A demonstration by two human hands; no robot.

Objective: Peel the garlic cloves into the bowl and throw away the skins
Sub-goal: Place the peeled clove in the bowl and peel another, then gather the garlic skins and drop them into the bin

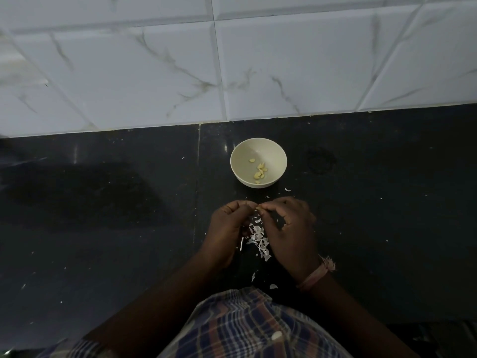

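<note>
Both hands up over the counter (374,228), fingertips meeting just in front of the bowl (242,174). My left hand (227,228) is curled w/ fingers pinched at the tip, and my right hand (289,228) pinches in from the other side. Something small and pale sits btw the fingertips, prob the garlic clove (256,208) I'm working on, but it's too tiny to be sure. Can't tell if skin is half off or not.

Bowl is beyond my hands, near the tiled wall (232,60). A few peeled cloves (260,171) lie in its bottom, yellowish, clustered toward the near right side. Skins (259,240) are piled on the counter right under my hands, w/ stray flakes scattered toward the bowl and back toward my checked shirt (245,329). None thrown away yet.

What could go wrong, imo: clove is slippery once bare, so a hard pinch could shoot it onto the dark counter or off the edge instead of the bowl. Flakes are light, so a quick hand move or breath could spread them further, maybe into the bowl w/ the clean cloves. Light is dim too, so bits of skin stuck on a clove are easy to miss.
</note>
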